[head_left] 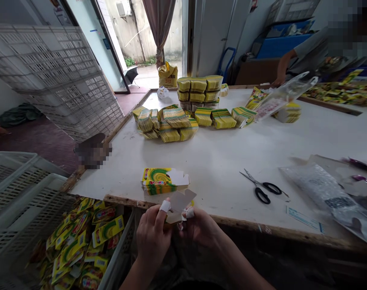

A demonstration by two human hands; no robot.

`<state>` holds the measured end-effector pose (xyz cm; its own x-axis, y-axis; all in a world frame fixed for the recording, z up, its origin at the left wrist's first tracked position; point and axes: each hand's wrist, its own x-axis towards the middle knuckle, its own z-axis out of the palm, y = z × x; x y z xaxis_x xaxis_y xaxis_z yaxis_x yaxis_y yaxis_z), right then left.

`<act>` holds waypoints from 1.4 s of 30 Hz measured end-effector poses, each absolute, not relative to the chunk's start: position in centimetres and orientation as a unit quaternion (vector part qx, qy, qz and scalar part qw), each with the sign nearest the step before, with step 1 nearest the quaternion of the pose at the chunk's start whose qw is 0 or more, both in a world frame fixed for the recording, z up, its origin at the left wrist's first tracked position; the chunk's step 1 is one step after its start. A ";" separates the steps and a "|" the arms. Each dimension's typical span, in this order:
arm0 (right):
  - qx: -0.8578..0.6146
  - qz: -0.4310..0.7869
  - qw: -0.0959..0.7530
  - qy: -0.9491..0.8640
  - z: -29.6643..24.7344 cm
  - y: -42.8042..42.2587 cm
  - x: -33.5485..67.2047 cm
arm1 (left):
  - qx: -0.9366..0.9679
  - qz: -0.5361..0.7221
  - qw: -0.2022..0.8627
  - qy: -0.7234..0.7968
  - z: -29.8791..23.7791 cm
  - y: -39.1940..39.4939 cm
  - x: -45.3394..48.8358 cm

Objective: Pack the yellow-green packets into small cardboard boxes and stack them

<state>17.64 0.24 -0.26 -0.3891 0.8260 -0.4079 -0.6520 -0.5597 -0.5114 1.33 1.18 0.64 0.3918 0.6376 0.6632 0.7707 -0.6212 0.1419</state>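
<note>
Just off the table's front edge, my left hand [155, 225] and my right hand [198, 225] are both closed on a small carton [180, 203], one on each side. The carton's pale inner flaps stand up towards me. White tape or wrapping covers a fingertip on each hand. Right beyond them a stack of flat yellow-and-green cartons [159, 181] lies on the table, its white flaps pointing right. Whether the held carton has anything inside is hidden.
Black-handled scissors [262, 190] lie open-bladed on the white table [213, 161]. Bundled carton stacks [198, 94] stand at the back. A crate of filled yellow packs [81, 241] sits below left. Clear plastic wrap [322, 189] lies right; a co-worker's arm [283, 66] reaches in.
</note>
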 end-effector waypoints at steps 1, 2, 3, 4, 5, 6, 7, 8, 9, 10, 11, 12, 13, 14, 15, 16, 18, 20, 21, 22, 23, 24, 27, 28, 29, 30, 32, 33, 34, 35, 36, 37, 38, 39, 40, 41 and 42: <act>-0.309 0.827 0.454 -0.116 -0.2 0.2 17.6 | -0.825 -0.357 0.090 -0.429 0.6 1.3 1.3; -0.298 0.831 0.461 -0.095 -0.2 0.1 17.5 | -0.822 -0.360 0.084 -0.434 0.6 1.4 1.2; -0.289 0.832 0.467 -0.075 -0.1 0.0 17.5 | -0.819 -0.360 0.075 -0.441 0.5 1.5 1.2; -0.279 0.833 0.474 -0.064 0.0 -0.1 17.4 | -0.816 -0.359 0.066 -0.449 0.5 1.6 1.1; -0.271 0.832 0.480 -0.059 0.1 -0.2 17.4 | -0.812 -0.357 0.058 -0.458 0.4 1.7 1.0; -0.265 0.830 0.486 -0.061 0.2 -0.3 17.4 | -0.809 -0.355 0.052 -0.466 0.3 1.7 0.9; -0.263 0.827 0.493 -0.068 0.3 -0.4 17.3 | -0.807 -0.354 0.048 -0.471 0.3 1.6 0.9; -0.265 0.821 0.499 -0.082 0.4 -0.5 17.3 | -0.806 -0.353 0.044 -0.472 0.2 1.6 0.9; -0.272 0.814 0.504 -0.100 0.5 -0.5 17.3 | -0.807 -0.353 0.041 -0.472 0.2 1.5 0.9; -0.282 0.805 0.508 -0.119 0.5 -0.5 17.3 | -0.808 -0.353 0.038 -0.469 0.1 1.4 1.0; -0.293 0.797 0.510 -0.137 0.5 -0.5 17.2 | -0.811 -0.353 0.033 -0.466 0.1 1.3 1.1; -0.304 0.791 0.509 -0.152 0.5 -0.5 17.3 | -0.812 -0.353 0.028 -0.463 0.1 1.2 1.2; -0.314 0.785 0.507 -0.165 0.5 -0.4 17.3 | -0.813 -0.354 0.024 -0.462 0.2 1.1 1.3; -0.323 0.781 0.505 -0.176 0.5 -0.2 17.4 | -0.812 -0.355 0.021 -0.462 0.3 1.0 1.4; -0.330 0.777 0.502 -0.186 0.5 -0.1 17.5 | -0.812 -0.355 0.019 -0.462 0.4 0.9 1.6; -0.337 0.773 0.500 -0.196 0.5 0.0 17.7 | -0.813 -0.355 0.018 -0.462 0.5 0.9 1.7; -0.350 0.766 0.494 -0.216 0.7 0.3 18.0 | -0.813 -0.351 0.015 -0.465 0.8 0.7 2.0; -0.358 0.763 0.485 -0.234 1.0 0.5 18.3 | -0.813 -0.343 0.011 -0.470 0.9 0.5 2.2; -0.358 0.762 0.480 -0.247 1.1 0.6 18.4 | -0.813 -0.338 0.009 -0.474 0.9 0.5 2.3; -0.354 0.761 0.475 -0.265 1.3 0.7 18.6 | -0.813 -0.332 0.005 -0.478 0.9 0.4 2.4; -0.348 0.760 0.470 -0.283 1.4 0.8 18.7 | -0.814 -0.326 0.001 -0.481 0.9 0.4 2.4; -0.342 0.760 0.464 -0.300 1.5 0.9 18.7 | -0.815 -0.321 -0.003 -0.483 0.8 0.4 2.4; -0.336 0.760 0.449 -0.328 1.6 1.2 18.9 | -0.821 -0.305 -0.014 -0.483 0.7 0.4 2.4; -0.335 0.760 0.447 -0.332 1.6 1.2 19.0 | -0.823 -0.300 -0.018 -0.482 0.8 0.5 2.4; -0.331 0.761 0.446 -0.336 1.7 1.2 19.1 | -0.825 -0.296 -0.023 -0.480 0.8 0.5 2.4; -0.325 0.762 0.445 -0.340 1.7 1.3 19.2 | -0.827 -0.293 -0.029 -0.479 0.8 0.5 2.4; -0.314 0.765 0.444 -0.345 1.7 1.3 19.3 | -0.825 -0.290 -0.046 -0.483 0.9 0.5 2.5; -0.312 0.766 0.445 -0.344 1.7 1.2 19.4 | -0.821 -0.289 -0.056 -0.489 0.9 0.6 2.5; -0.313 0.765 0.447 -0.343 1.7 1.2 19.4 | -0.817 -0.288 -0.068 -0.495 0.8 0.6 2.6; -0.316 0.761 0.450 -0.344 1.6 1.2 19.5 | -0.813 -0.288 -0.078 -0.500 0.8 0.6 2.6; -0.320 0.755 0.456 -0.347 1.5 1.1 19.5 | -0.809 -0.288 -0.087 -0.505 0.8 0.6 2.6; -0.323 0.745 0.464 -0.354 1.5 1.1 19.6 | -0.806 -0.288 -0.095 -0.508 0.7 0.6 2.7; -0.326 0.733 0.473 -0.365 1.4 1.0 19.6 | -0.804 -0.289 -0.101 -0.510 0.7 0.7 2.7; -0.331 0.718 0.481 -0.378 1.3 1.0 19.6 | -0.803 -0.289 -0.105 -0.511 0.6 0.7 2.7; -0.336 0.704 0.488 -0.391 1.2 0.9 19.6 | -0.803 -0.288 -0.110 -0.511 0.7 0.8 2.7; -0.340 0.692 0.494 -0.403 1.2 0.8 19.6 | -0.803 -0.286 -0.115 -0.510 0.7 0.8 2.8; -0.343 0.681 0.498 -0.413 1.1 0.8 19.6 | -0.803 -0.282 -0.124 -0.510 0.8 0.9 2.8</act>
<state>19.56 0.77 1.11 -0.2688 0.9616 -0.0564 -0.3947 -0.1634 -0.9041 2.81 0.88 0.76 0.3212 0.8889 0.3265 0.7486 -0.4495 0.4874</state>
